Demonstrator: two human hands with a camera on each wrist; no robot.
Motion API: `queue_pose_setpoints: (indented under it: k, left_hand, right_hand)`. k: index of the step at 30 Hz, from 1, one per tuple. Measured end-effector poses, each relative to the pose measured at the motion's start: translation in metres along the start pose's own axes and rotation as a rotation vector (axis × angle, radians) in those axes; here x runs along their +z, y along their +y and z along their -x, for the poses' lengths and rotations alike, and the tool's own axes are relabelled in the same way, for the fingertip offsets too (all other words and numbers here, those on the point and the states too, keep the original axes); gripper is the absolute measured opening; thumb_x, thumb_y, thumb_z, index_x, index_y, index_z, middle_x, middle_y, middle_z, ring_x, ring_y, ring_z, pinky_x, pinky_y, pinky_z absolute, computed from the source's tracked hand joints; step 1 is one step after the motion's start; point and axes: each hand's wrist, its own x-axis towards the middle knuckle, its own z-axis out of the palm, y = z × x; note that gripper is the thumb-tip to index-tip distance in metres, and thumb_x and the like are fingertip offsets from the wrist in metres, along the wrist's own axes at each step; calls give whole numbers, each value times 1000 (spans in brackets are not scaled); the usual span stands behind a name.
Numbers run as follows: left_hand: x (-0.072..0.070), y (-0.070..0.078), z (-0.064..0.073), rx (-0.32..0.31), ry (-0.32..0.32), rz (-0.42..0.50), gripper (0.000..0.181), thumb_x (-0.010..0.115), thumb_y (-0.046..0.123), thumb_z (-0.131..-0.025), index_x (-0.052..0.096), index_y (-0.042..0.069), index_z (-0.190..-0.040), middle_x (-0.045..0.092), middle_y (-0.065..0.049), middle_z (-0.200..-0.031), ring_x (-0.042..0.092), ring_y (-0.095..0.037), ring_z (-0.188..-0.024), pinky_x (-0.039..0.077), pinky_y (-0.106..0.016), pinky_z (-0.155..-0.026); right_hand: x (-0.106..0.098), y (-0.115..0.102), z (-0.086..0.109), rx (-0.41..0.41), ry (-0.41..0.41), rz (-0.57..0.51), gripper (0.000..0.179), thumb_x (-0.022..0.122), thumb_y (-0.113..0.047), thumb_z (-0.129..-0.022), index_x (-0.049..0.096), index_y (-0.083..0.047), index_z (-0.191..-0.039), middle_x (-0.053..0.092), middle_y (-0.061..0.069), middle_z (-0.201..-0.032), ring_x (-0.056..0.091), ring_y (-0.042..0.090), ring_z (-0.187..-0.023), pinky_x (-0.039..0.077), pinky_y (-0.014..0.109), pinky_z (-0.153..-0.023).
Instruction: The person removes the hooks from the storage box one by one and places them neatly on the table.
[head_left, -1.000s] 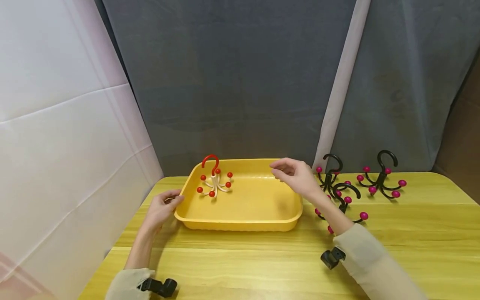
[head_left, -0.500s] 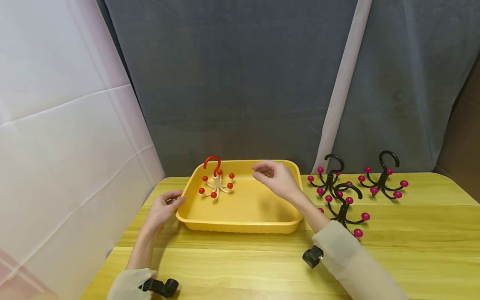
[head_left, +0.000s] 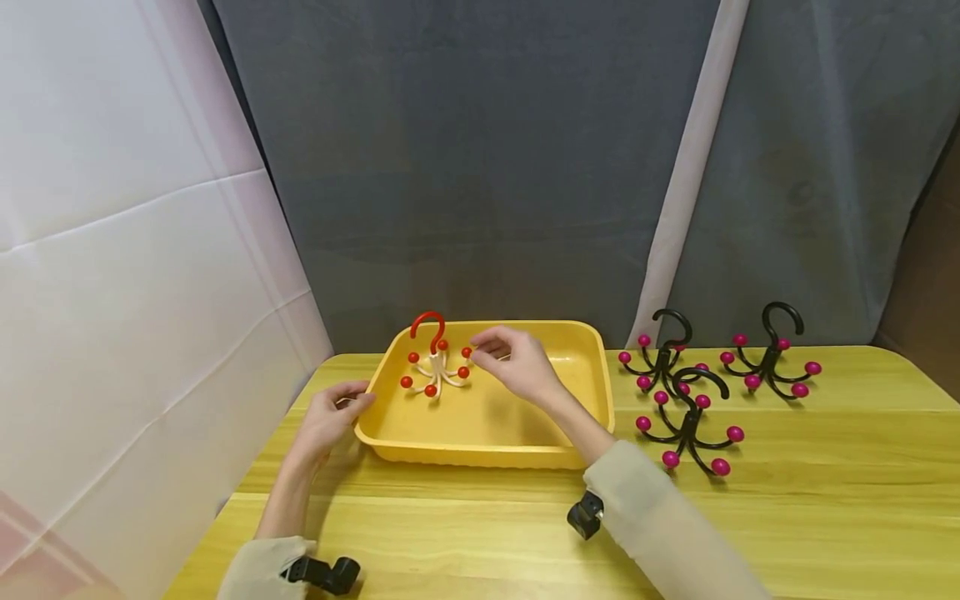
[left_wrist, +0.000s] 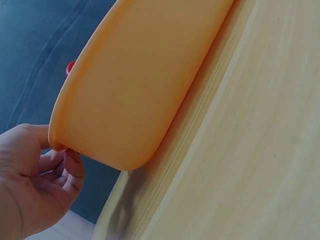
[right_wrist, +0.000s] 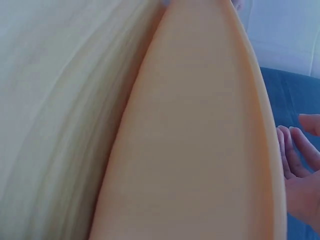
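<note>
A shallow yellow tray (head_left: 480, 456) rests on the wooden table. My left hand (head_left: 330, 417) grips its left rim; in the left wrist view the thumb of that hand (left_wrist: 37, 182) lies over the lip, with fingers curled beneath. Inside, at the tray's left, a multi-arm hanger (head_left: 437, 363) stands upright, its hook red and its white arms tipped with red balls. Just right of it hovers my right hand (head_left: 521, 367), fingertips overlapping one red ball in the head view. Loosely bent fingers of the right hand (right_wrist: 302, 170) hold nothing in the right wrist view.
Right of the tray, three black hangers with pink ball tips stand on the table: one at the back (head_left: 663, 358), one in front (head_left: 690, 425) and one farther right (head_left: 768, 358). Grey cloth (head_left: 480, 167) hangs behind, white cloth (head_left: 135, 250) on the left.
My right hand has moved left across the tray, from its right side to beside the red-and-white hanger. The left hand has kept its grip on the rim.
</note>
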Motion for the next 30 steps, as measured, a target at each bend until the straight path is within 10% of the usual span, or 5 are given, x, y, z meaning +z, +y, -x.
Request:
queue_pose_setpoints:
  k: [30]
  left_hand:
    - [0,2,2,-19,-15,27,40,64,9,-100,56,-14,-131,58,-7,-102,54,-9,-86,49,-17,-73]
  right_hand:
    - [62,-2,-26,84,-4,-96,28,71,-11,-93,68,3,-117,71,15,-107,68,27,-95,55,29,-84]
